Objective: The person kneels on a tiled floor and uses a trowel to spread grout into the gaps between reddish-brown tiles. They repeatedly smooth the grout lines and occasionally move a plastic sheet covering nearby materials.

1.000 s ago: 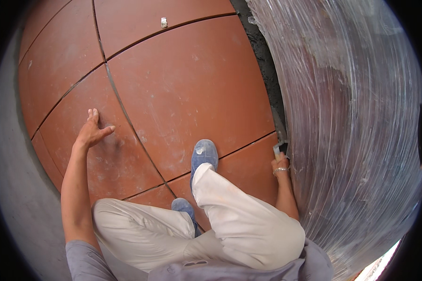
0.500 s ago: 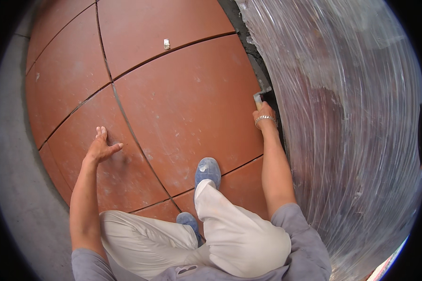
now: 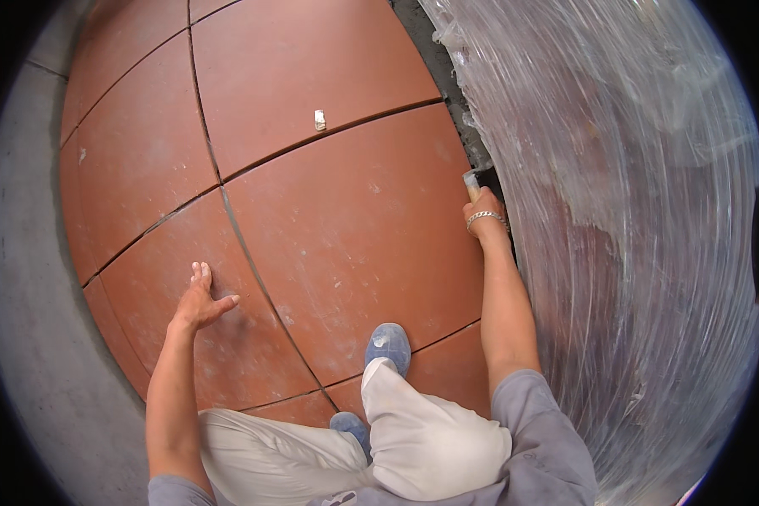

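Note:
My right hand (image 3: 484, 207) is closed around the light handle of a trowel (image 3: 472, 185), at the right edge of the reddish-brown floor tiles (image 3: 354, 228). A metal collar and a bit of bent shank show beyond my fingers; most of the blade is hidden in the dark gap (image 3: 478, 153) beside the tiles. My left hand (image 3: 201, 300) is open over a tile on the left, thumb spread from the fingers. It holds nothing, and whether it touches the tile I cannot tell.
A large stack wrapped in clear plastic film (image 3: 641, 236) stands close along the right. Grey concrete (image 3: 25, 228) borders the tiles on the left. A small pale scrap (image 3: 320, 120) lies near a joint. My blue shoes (image 3: 387, 347) stand on the tiles at the lower middle.
The view has shifted, so the tiles and both hands sit lower and slightly farther right. Less of the trowel's shank shows now. My right hand still grips it, and my left stays open.

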`<state>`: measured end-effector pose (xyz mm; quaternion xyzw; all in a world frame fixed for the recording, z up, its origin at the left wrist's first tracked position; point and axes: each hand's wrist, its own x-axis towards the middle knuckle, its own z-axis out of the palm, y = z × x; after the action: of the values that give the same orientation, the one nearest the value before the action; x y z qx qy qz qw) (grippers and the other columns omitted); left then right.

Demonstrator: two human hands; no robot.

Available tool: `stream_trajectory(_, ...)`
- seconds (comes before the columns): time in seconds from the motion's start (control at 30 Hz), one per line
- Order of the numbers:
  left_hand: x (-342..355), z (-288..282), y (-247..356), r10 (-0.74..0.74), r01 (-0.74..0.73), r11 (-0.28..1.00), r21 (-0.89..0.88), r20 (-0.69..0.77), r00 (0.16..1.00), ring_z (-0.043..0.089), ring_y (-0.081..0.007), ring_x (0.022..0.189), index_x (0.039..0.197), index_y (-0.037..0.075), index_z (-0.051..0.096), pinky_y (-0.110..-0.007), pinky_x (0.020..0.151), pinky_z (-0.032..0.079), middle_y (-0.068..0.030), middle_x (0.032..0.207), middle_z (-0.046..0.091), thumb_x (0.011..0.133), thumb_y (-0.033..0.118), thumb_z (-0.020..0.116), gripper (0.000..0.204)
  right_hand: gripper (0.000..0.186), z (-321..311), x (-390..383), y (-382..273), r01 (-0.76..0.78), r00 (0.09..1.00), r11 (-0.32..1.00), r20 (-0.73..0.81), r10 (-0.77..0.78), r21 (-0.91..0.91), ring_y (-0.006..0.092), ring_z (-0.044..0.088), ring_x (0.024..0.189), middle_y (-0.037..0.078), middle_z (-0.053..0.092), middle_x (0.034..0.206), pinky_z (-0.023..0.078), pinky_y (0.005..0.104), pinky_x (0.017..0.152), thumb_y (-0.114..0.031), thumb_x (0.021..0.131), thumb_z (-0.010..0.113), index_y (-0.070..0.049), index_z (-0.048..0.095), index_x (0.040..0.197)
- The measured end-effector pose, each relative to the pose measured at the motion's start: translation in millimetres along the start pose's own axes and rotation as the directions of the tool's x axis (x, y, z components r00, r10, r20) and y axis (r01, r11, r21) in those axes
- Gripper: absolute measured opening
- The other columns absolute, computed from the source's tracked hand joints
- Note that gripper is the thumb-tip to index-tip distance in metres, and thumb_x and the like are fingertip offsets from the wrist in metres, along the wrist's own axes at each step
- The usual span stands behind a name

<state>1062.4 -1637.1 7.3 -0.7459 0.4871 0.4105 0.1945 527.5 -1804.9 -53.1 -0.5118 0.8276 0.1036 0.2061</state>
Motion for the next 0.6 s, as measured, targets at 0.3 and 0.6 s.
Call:
stream_trajectory(0.3, -1.5, -5.2, 4.5, -0.015, 0.016, 1.0, -0.012, 0.037, 0.999, 0.016, -0.0376, 0.151, 0.155, -0.007, 0.012, -0.04, 0.121, 0.024, -0.0291, 0.162, 0.005, 0.078, 0.045, 0.075, 0.113, 0.042, -20.8, 50.0, -66.0, 0.034, 0.999, 0.999, 0.011, -0.035, 0.027, 0.0428, 0.059, 0.12, 0.026, 0.063, 0.127, 0.05, 0.0476, 0.101, -0.018, 0.087, 0.063, 0.0, 0.056, 0.124)
stream_trajectory(0.6, 1.3, -1.9, -1.3, 0.005, -0.005, 1.0, -0.001, 0.038, 0.999, 0.017, -0.0412, 0.15, 0.154, -0.008, 0.01, -0.042, 0.12, 0.028, -0.0298, 0.162, 0.006, 0.076, 0.047, 0.077, 0.117, 0.048, -16.3, 82.9, -91.4, 0.091, 0.985, 0.995, -0.148, -0.085, 0.036, 0.042, 0.059, 0.121, 0.03, 0.059, 0.129, 0.048, 0.0477, 0.103, -0.018, 0.086, 0.062, 0.003, 0.051, 0.129)
